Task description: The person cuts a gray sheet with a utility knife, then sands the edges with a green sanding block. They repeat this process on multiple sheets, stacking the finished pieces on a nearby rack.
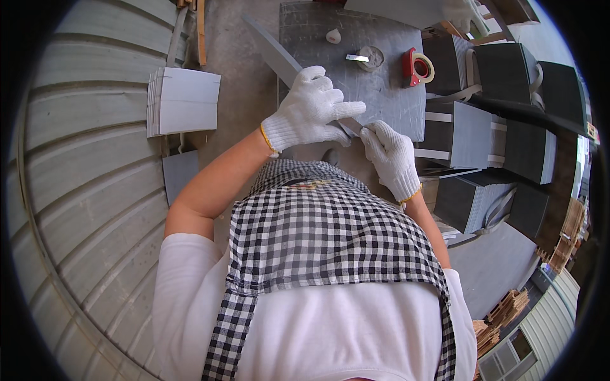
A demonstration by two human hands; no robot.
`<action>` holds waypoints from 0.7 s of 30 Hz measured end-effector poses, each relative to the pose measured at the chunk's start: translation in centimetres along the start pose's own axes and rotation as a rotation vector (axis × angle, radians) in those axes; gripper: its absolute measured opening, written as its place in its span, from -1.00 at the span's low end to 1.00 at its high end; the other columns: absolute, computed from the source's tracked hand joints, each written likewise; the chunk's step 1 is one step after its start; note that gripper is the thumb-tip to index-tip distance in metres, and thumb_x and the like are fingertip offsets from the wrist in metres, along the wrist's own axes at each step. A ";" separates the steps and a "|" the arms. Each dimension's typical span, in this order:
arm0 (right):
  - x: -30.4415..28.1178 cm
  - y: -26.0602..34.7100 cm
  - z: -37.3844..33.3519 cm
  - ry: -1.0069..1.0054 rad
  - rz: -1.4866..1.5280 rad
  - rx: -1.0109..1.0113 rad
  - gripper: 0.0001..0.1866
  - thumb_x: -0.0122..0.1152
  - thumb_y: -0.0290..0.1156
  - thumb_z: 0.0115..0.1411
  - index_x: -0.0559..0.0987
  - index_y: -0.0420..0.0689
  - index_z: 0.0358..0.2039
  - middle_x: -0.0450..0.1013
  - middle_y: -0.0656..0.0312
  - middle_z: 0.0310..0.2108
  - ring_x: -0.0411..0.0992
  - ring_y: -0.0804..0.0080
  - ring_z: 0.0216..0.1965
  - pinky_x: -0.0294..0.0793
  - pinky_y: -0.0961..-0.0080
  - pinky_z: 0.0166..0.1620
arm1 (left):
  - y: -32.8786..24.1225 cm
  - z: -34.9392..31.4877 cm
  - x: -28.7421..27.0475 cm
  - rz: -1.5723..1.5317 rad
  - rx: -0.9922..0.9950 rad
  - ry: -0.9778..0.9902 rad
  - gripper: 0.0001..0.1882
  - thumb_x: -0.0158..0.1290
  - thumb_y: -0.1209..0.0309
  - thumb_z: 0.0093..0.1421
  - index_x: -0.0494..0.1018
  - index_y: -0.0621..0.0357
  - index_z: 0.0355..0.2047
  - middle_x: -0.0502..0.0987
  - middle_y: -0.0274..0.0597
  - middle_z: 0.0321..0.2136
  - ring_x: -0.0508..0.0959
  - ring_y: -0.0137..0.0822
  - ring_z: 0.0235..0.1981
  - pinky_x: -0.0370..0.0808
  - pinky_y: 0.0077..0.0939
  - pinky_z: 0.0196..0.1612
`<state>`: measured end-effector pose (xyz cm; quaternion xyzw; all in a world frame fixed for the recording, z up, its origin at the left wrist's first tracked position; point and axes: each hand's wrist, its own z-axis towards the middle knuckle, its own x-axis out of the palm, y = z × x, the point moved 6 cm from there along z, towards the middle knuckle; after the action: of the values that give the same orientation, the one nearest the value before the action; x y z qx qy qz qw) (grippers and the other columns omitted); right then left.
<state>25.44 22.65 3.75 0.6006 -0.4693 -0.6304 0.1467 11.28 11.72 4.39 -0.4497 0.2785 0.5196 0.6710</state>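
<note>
A long grey board (273, 47) is held nearly edge-on, slanting from the far left toward my body over the table's near-left side. My left hand (309, 108), in a white knit glove with a yellow cuff, is closed around it, the index finger stretched out to the right. My right hand (391, 155), gloved the same way, pinches a thin flat piece (351, 124) against the board's near end. Whether that piece is a scraper blade cannot be made out. The fingers partly hide the board's near end.
On the grey table (318, 57) stand a round tin of grey paste (370, 58) with a small flat blade across its rim, a whitish lump (333, 36) and a red tape dispenser (417, 67). Strapped stacks of grey panels (467, 136) stand right. Another person's gloved hand (465, 14) shows far right.
</note>
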 end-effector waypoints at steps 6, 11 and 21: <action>0.1 0.6 -0.3 -0.019 -0.048 -0.006 -0.84 0.23 -0.30 0.31 0.57 -0.12 -0.30 0.53 -0.01 -0.49 0.54 -0.07 -0.45 0.49 0.21 -0.42 | -0.1 0.1 0.0 -0.004 0.001 -0.014 -0.38 0.37 -0.17 -0.33 0.66 -0.29 -0.20 0.43 -0.52 -0.61 0.44 -0.39 -0.45 0.26 -0.22 0.16; 0.3 0.7 -0.6 -0.073 -0.053 -0.031 -0.86 0.23 -0.32 0.32 0.56 -0.11 -0.31 0.52 0.01 -0.52 0.54 -0.04 -0.49 0.48 0.24 -0.44 | 0.1 0.0 0.4 -0.008 -0.006 -0.008 -0.41 0.37 -0.17 -0.33 0.65 -0.28 -0.25 0.44 -0.52 -0.60 0.46 -0.39 -0.42 0.24 -0.20 0.19; 1.3 1.6 -0.8 -0.120 -0.027 -0.015 -0.85 0.22 -0.34 0.34 0.53 -0.13 -0.34 0.49 0.01 -0.57 0.54 0.01 -0.53 0.46 0.28 -0.47 | -0.2 0.2 -0.2 -0.016 0.009 -0.034 -0.55 0.38 -0.08 -0.26 0.58 -0.15 -0.43 0.43 -0.43 -0.61 0.48 -0.32 -0.44 0.33 -0.22 0.02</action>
<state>25.28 20.52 4.29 0.5668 -0.4644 -0.6708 0.1146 11.36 11.84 4.73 -0.4399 0.2658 0.5206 0.6817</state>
